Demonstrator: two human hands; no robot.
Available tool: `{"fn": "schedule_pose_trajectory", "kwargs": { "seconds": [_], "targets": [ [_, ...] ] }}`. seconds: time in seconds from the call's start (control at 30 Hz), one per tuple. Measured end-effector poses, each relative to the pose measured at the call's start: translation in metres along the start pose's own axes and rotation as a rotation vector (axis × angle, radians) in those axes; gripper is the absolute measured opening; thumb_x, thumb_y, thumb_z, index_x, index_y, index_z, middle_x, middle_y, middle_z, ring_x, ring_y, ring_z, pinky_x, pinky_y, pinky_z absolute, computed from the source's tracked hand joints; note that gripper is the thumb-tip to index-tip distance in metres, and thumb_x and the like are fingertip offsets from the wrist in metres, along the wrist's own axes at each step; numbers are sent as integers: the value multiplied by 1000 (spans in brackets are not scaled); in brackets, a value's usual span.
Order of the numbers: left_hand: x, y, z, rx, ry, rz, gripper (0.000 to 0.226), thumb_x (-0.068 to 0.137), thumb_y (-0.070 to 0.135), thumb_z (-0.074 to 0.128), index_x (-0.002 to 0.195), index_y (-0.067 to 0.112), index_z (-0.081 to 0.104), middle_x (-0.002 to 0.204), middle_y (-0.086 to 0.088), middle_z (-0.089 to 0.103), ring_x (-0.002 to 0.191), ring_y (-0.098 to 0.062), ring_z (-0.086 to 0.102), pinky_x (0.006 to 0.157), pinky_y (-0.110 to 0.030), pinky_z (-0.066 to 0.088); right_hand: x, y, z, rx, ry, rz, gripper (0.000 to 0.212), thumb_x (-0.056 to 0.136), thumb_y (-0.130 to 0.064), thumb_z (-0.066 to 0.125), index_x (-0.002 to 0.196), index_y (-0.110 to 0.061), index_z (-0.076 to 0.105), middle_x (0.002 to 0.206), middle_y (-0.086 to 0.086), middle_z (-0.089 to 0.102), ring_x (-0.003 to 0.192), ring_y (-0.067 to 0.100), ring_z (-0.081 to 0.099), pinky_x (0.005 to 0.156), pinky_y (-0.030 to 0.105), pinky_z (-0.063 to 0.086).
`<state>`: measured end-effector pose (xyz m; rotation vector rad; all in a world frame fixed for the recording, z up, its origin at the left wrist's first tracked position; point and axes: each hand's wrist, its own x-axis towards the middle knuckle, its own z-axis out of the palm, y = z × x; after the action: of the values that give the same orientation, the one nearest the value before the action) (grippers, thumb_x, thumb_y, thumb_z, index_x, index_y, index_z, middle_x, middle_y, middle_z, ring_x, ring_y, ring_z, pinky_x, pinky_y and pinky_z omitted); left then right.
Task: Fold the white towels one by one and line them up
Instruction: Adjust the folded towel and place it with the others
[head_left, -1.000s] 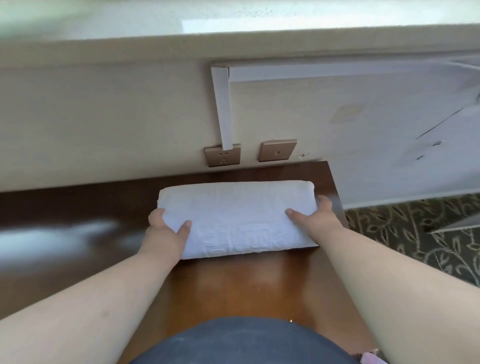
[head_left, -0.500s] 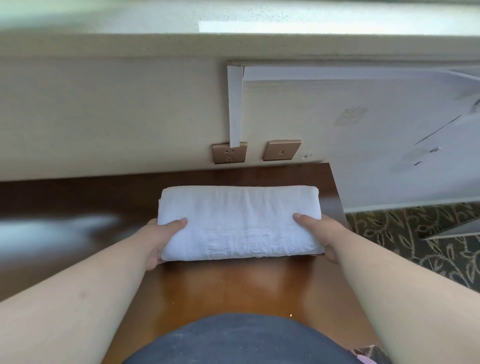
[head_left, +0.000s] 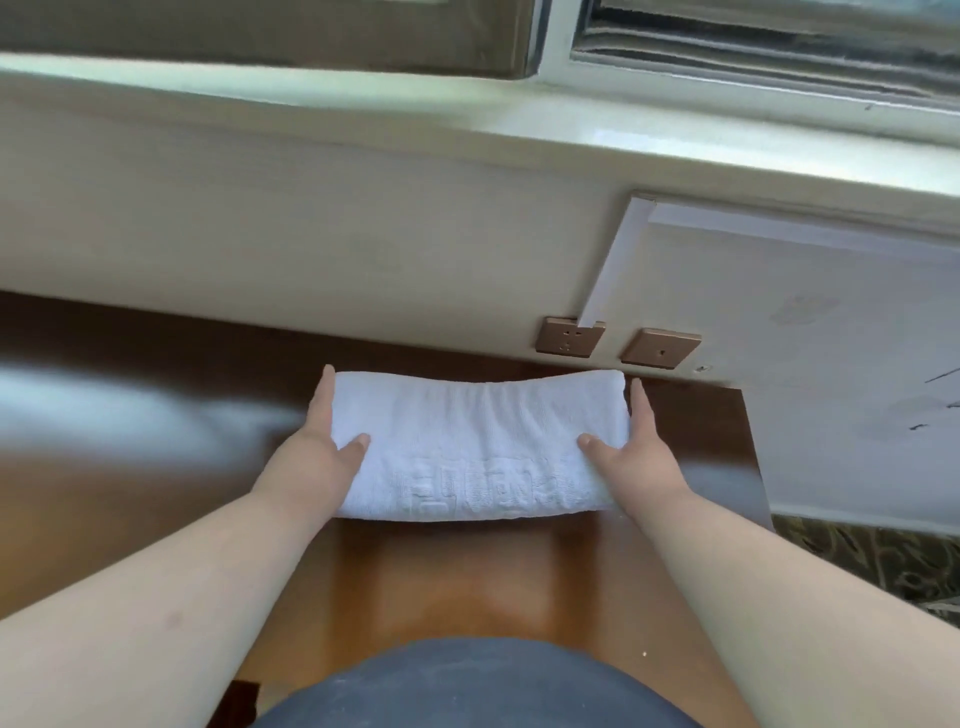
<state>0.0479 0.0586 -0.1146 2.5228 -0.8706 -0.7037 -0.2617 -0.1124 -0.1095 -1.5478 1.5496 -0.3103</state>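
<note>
While both forearms reach in from six o'clock, a folded white terry towel (head_left: 478, 447) with raised woven lettering along its near edge lies flat on the glossy brown wooden tabletop (head_left: 467, 582), close to the far edge at twelve o'clock and just short of the cream wall panel (head_left: 291, 228) behind it. The left hand (head_left: 317, 447) lies along the towel's nine o'clock end, its fingers straight against the side and its thumb resting on top of the cloth; this grip is spread apart, not curled round anything. The right hand (head_left: 636, 452) mirrors it at the three o'clock end, fingers straight along the side, thumb flat on the towel's top, the grip likewise spread apart. The towel sits between the two palms, touching both.

At one o'clock from the towel, two bronze-coloured wall socket plates (head_left: 618, 343) sit side by side low on the wall, and a flat white strip (head_left: 613, 265) runs down to the left one. A pale window sill (head_left: 467, 111) crosses the top. Patterned carpet (head_left: 883, 561) shows at four o'clock, beyond the tabletop's right edge.
</note>
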Motion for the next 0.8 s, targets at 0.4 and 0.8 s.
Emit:
{"fn": "schedule_pose_trajectory", "kwargs": {
  "seconds": [0.4,0.8],
  "targets": [
    [-33,-219,-169,-63,110,-123,49,94,49,49,137,60,27,70,5,62,59,-15,60,50,-25,42,-118,-143,179,-132,-125,-252,85,89,-48,59,129,-82,-8,98,-20,57,84,7,58,68,27,46],
    [-61,-464,-360,-156,344,-239,51,86,59,54,130,63,29,82,12,58,71,-7,57,65,-28,47,-220,-313,409,-134,-404,-521,53,94,-44,60,123,-79,34,148,-16,46,122,11,55,98,23,42]
  ]
}}
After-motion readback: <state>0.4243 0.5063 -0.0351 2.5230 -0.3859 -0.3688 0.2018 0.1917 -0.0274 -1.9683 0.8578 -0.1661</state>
